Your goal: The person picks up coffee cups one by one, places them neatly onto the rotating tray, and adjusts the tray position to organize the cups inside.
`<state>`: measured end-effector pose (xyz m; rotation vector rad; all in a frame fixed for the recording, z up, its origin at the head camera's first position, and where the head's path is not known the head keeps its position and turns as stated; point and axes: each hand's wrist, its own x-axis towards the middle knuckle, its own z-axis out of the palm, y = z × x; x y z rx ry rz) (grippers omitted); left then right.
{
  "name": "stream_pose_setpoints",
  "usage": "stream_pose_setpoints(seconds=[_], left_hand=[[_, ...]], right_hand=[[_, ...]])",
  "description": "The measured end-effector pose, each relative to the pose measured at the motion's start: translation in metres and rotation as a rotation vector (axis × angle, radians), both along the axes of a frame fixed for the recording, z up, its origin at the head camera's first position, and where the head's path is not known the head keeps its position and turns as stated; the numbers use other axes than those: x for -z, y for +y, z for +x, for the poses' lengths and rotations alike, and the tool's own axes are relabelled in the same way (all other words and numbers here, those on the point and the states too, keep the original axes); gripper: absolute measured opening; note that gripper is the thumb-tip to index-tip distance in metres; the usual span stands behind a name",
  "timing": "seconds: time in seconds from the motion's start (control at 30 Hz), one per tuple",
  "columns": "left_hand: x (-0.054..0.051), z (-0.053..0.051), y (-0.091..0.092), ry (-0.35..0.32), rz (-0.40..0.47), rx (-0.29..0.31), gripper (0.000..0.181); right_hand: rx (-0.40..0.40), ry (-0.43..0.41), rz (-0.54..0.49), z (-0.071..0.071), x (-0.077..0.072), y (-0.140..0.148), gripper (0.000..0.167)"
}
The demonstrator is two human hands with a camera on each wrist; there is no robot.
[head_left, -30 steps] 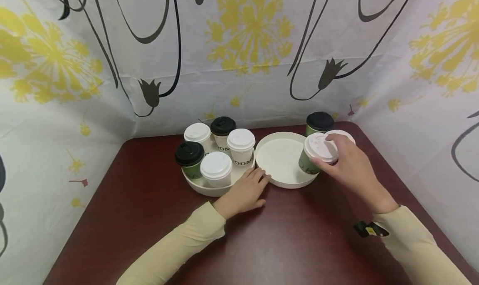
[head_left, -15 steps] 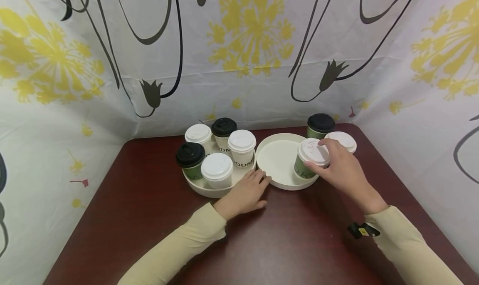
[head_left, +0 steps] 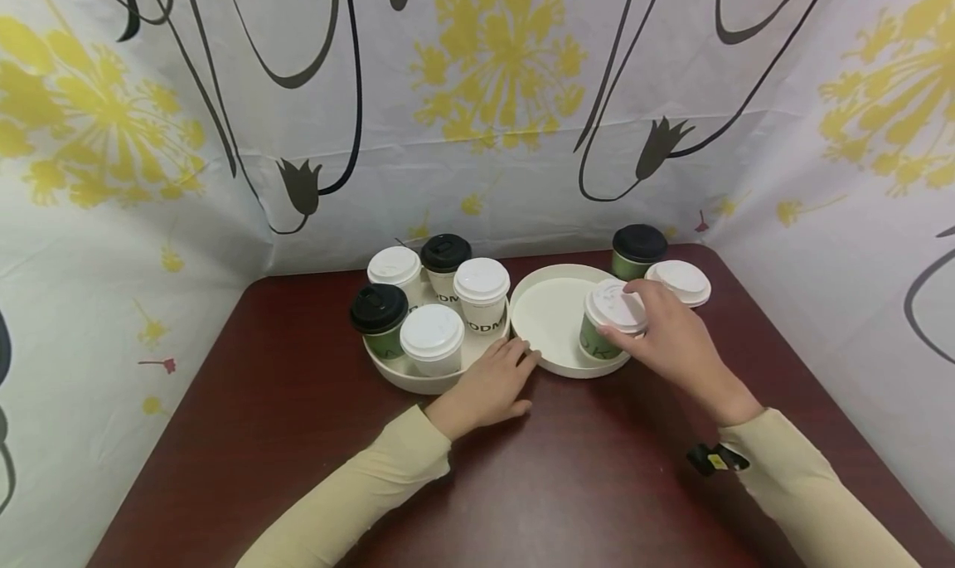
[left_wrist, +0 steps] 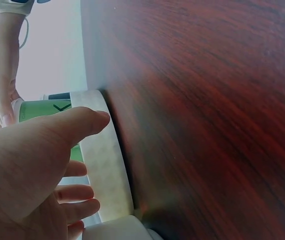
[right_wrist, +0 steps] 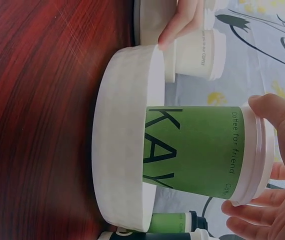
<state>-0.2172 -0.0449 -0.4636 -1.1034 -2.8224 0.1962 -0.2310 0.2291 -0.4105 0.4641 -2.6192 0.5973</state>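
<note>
My right hand (head_left: 677,344) grips a green paper coffee cup (head_left: 597,337) by its white lid (head_left: 616,303), thumb on the near side. The cup stands nearly upright inside the right side of the right round white tray (head_left: 548,307). In the right wrist view the tray wall (right_wrist: 120,145) hides the cup's base, so whether it touches the floor cannot be told. My left hand (head_left: 488,385) rests with loosely extended fingers where the right tray and the left round tray (head_left: 399,376) meet. In the left wrist view its thumb (left_wrist: 90,121) lies against a tray wall.
Several lidded cups fill the left tray, including a white-lidded one (head_left: 431,336) and a black-lidded green one (head_left: 379,311). Beyond my right hand stand a black-lidded green cup (head_left: 638,249) and a white-lidded cup (head_left: 679,280). A patterned cloth (head_left: 477,170) hangs behind the dark table (head_left: 567,485).
My right hand has moved left and slightly nearer with the green cup, bringing it further inside the right tray's edge. The left hand has stayed in place.
</note>
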Motion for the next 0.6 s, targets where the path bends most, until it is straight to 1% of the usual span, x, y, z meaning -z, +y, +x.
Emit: stream_pose_setpoints(seconds=[0.3, 0.6], left_hand=[[-0.0001, 0.0017, -0.0003, 0.003, 0.004, 0.0, 0.077], [0.0004, 0.0022, -0.0009, 0.01, 0.008, 0.004, 0.078]], right_hand=[[-0.002, -0.015, 0.024, 0.0002, 0.0032, -0.0037, 0.065], [-0.009, 0.018, 0.031, 0.0012, 0.007, -0.0063, 0.064]])
